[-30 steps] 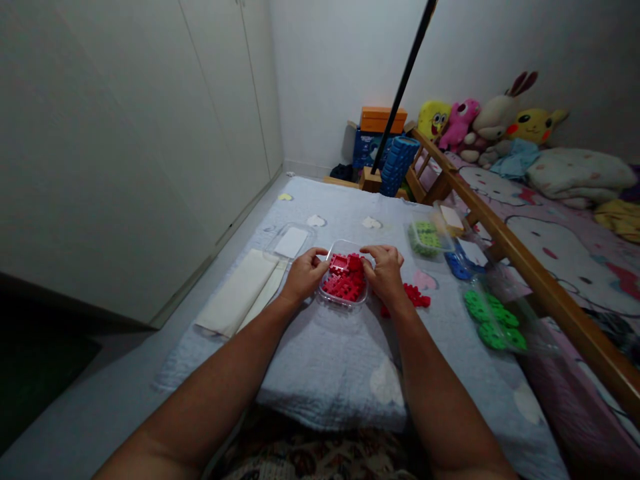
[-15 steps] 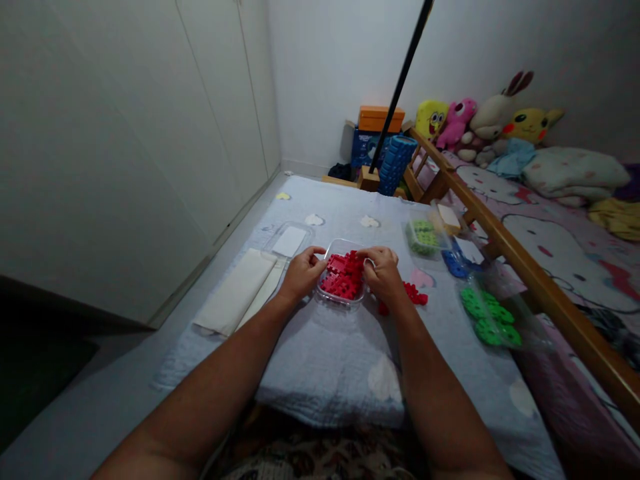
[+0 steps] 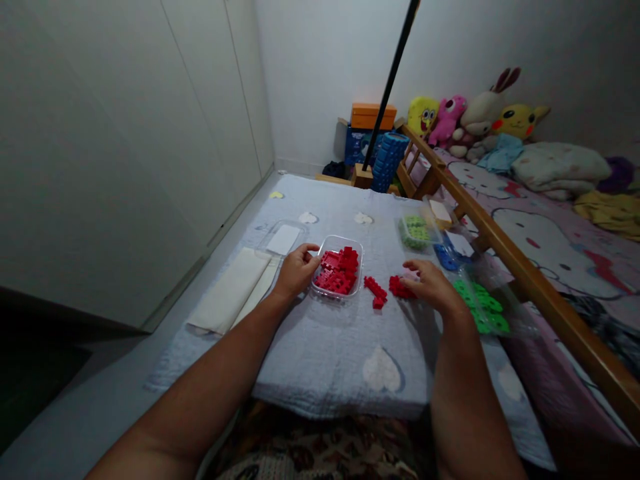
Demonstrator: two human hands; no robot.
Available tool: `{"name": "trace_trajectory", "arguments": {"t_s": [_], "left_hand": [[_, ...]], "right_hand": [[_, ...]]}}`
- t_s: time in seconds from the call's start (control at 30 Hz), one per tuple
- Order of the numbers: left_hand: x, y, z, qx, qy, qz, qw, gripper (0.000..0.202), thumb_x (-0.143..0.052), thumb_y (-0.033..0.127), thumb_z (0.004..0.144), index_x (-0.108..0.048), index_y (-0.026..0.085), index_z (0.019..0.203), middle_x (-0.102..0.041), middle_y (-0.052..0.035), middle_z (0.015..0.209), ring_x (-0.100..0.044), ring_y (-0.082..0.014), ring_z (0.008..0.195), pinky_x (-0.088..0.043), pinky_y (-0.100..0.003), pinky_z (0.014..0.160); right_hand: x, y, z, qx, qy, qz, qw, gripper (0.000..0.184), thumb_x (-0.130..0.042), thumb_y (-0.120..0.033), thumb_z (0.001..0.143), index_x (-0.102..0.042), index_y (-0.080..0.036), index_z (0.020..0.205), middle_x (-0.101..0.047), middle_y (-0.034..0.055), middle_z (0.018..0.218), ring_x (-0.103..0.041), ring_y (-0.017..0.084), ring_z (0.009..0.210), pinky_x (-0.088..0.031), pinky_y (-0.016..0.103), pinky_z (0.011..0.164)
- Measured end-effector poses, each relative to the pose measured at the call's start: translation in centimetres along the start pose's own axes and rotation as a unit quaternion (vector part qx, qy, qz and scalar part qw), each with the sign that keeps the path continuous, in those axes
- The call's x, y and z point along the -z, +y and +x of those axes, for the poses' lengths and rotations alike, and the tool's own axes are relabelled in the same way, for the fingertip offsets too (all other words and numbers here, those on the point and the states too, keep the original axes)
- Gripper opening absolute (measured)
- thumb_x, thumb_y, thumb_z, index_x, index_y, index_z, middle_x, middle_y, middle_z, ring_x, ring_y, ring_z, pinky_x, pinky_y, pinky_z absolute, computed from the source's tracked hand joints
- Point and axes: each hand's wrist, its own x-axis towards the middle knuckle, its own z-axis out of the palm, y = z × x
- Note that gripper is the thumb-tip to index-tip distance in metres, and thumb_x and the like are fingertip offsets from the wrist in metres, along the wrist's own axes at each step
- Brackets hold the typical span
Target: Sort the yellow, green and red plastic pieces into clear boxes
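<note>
A clear plastic container (image 3: 361,267) stands on the table, filled with interlocking red plastic building pieces (image 3: 337,272). My left hand (image 3: 299,268) grips its left rim between thumb and fingers. To the right of the container, a few loose red pieces (image 3: 376,291) lie on the cloth. My right hand (image 3: 429,285) is over another small cluster of red pieces (image 3: 400,287), thumb and fingers apart and the fingertips at the cluster's edge. Its palm side is partly hidden from me.
A clear lid with a white label (image 3: 284,240) and a folded cream cloth bag (image 3: 230,290) lie at left. Along the right edge are containers of light green pieces (image 3: 416,231), blue pieces (image 3: 446,256) and green pieces (image 3: 483,307). A wooden bed rail (image 3: 500,233) runs beside the table.
My right hand has left the container and moved right to the loose red pieces. The left hand still grips the container. The whole view has shifted slightly.
</note>
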Motion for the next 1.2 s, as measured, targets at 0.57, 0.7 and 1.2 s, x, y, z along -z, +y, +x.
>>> {"name": "trace_trajectory", "arguments": {"t_s": [0.57,0.7,1.2], "left_hand": [[0.2,-0.4,0.2,-0.004,0.008,0.004,1.0,0.037,-0.063,0.042,0.078,-0.071,0.016,0.103,-0.049,0.0067,0.057,-0.048,-0.0131,0.054,-0.036,-0.026,0.056],[0.4,-0.7,0.4,0.0,0.018,0.005,1.0,0.037,-0.063,0.043,0.078,-0.071,0.016,0.104,-0.049,0.0067,0.057,-0.049,-0.0134,0.054,-0.036,-0.026,0.057],[0.3,-0.9,0.5,0.0,0.018,0.006,1.0,0.036,-0.062,0.04,0.079,-0.072,0.017,0.104,-0.049,0.0069,0.058,-0.048,-0.0133,0.054,-0.037,-0.026,0.057]], "right_hand": [[-4.8,-3.1,-0.7,0.095,0.029,-0.016,0.995,0.027,-0.065,-0.014,0.077,-0.073,-0.019,0.103,-0.068,0.0087,0.102,-0.06,0.024,0.098,-0.048,0.038,0.092],[-5.6,-3.8,-0.3,0.095,0.06,0.024,0.993,0.022,-0.061,-0.017,0.08,-0.073,-0.019,0.099,-0.065,0.0105,0.107,-0.061,0.024,0.101,-0.05,0.04,0.097],[-5.6,-3.7,0.2,0.077,0.109,0.105,0.986,0.039,-0.049,-0.008,0.069,-0.072,-0.02,0.098,-0.069,0.0105,0.106,-0.063,0.026,0.105,-0.049,0.043,0.101]]}}
